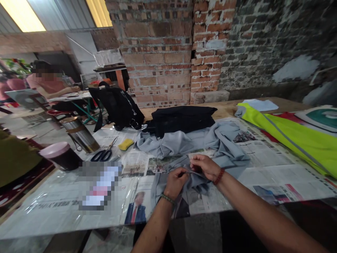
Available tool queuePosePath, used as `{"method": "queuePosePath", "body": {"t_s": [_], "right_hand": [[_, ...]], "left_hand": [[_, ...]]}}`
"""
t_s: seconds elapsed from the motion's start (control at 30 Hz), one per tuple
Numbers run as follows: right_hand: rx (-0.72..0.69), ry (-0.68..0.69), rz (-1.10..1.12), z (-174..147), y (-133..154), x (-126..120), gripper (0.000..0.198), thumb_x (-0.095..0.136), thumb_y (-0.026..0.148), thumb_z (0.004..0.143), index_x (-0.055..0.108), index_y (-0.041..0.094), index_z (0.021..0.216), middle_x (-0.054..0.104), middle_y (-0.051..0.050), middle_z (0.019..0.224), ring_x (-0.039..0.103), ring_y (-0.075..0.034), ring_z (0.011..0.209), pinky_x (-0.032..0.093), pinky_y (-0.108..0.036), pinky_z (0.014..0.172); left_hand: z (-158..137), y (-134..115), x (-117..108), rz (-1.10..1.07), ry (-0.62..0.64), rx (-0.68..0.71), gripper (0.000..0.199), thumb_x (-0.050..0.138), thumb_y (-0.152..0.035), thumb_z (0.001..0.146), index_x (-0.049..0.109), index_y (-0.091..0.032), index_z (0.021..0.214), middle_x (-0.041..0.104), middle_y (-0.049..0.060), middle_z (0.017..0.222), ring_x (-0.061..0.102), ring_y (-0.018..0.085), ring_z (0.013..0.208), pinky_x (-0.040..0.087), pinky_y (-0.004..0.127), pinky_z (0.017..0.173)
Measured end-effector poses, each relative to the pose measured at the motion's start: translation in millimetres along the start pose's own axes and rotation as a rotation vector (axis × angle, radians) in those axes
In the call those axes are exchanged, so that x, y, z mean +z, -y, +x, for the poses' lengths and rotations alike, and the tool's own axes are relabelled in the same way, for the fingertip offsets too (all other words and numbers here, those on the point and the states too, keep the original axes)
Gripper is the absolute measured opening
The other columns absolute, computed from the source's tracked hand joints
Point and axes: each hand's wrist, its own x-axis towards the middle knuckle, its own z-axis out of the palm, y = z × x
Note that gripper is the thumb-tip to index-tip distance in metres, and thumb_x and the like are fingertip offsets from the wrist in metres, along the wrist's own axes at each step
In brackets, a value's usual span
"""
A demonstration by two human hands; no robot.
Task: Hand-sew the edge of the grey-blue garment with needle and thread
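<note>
A length of grey cloth (173, 142) lies bunched across the newspaper-covered table (273, 165), its near part gathered between my hands. My left hand (177, 181) pinches a fold of this cloth with thumb and fingers. Just right of it and slightly higher, my right hand (206, 167) is closed, thumb against forefinger, close over the fabric. Whatever sits in that right pinch is too small to make out. Dark folded clothing (184, 117) lies directly behind the grey cloth.
Left on the table are scissors (104, 155), a yellow sponge (125, 144), a steel flask (81, 135), a pink-lidded cup (63, 156) and a pixelated object (101, 186). A black backpack (118, 105) stands behind. Rightward lie a neon-yellow garment (289, 133) and an iron (322, 116). People (52, 84) sit farther off.
</note>
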Motion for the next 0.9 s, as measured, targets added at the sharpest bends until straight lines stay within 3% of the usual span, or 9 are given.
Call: {"method": "queuePosePath", "body": {"t_s": [0.1,0.3,0.43,0.63,0.9], "right_hand": [[0.031,-0.038,0.044,3.1,0.2,-3.2,0.031,0.070,0.035,0.058,0.050,0.014,0.069,0.057,0.002,0.060,0.052,-0.007,0.048,0.038,-0.019,0.049],[0.032,0.139,0.042,3.4,12.5,-5.4,0.030,0.060,0.040,0.073,0.043,0.018,0.084,0.063,-0.001,0.075,0.055,-0.008,0.044,0.032,-0.015,0.036],[0.044,0.189,0.115,9.6,25.9,-2.4,0.018,0.054,0.032,0.080,0.043,0.019,0.088,0.060,0.001,0.066,0.063,-0.015,0.059,0.044,-0.019,0.042],[-0.085,0.068,0.084,23.1,58.8,-5.0,0.005,0.046,0.023,0.085,0.045,0.018,0.085,0.060,0.000,0.064,0.064,-0.014,0.060,0.049,-0.023,0.049],[-0.251,-0.103,0.046,27.6,107.8,-24.3,0.004,0.043,0.020,0.086,0.045,0.018,0.083,0.060,0.001,0.060,0.063,-0.014,0.055,0.052,-0.028,0.056]], "left_hand": [[0.0,0.2,-0.1,-0.010,0.001,-0.031,0.009,0.058,-0.024,0.062,0.062,-0.015,0.061,0.054,-0.002,0.056,0.045,0.010,0.055,0.036,0.020,0.054],[1.1,1.8,0.2,-0.033,0.019,-0.020,0.009,0.058,-0.023,0.062,0.061,-0.015,0.061,0.055,-0.002,0.058,0.045,0.010,0.057,0.035,0.020,0.055],[1.1,0.3,0.4,-0.021,0.003,-0.030,0.009,0.060,-0.024,0.061,0.062,-0.015,0.062,0.055,-0.002,0.058,0.045,0.010,0.056,0.035,0.020,0.055],[0.4,-2.3,-0.5,-0.027,0.000,-0.055,0.010,0.060,-0.024,0.061,0.062,-0.014,0.062,0.054,-0.002,0.057,0.045,0.010,0.057,0.035,0.020,0.056],[0.7,1.2,-0.7,-0.018,-0.005,-0.054,0.011,0.060,-0.025,0.061,0.063,-0.014,0.063,0.055,-0.002,0.058,0.046,0.010,0.057,0.036,0.020,0.056]]}}
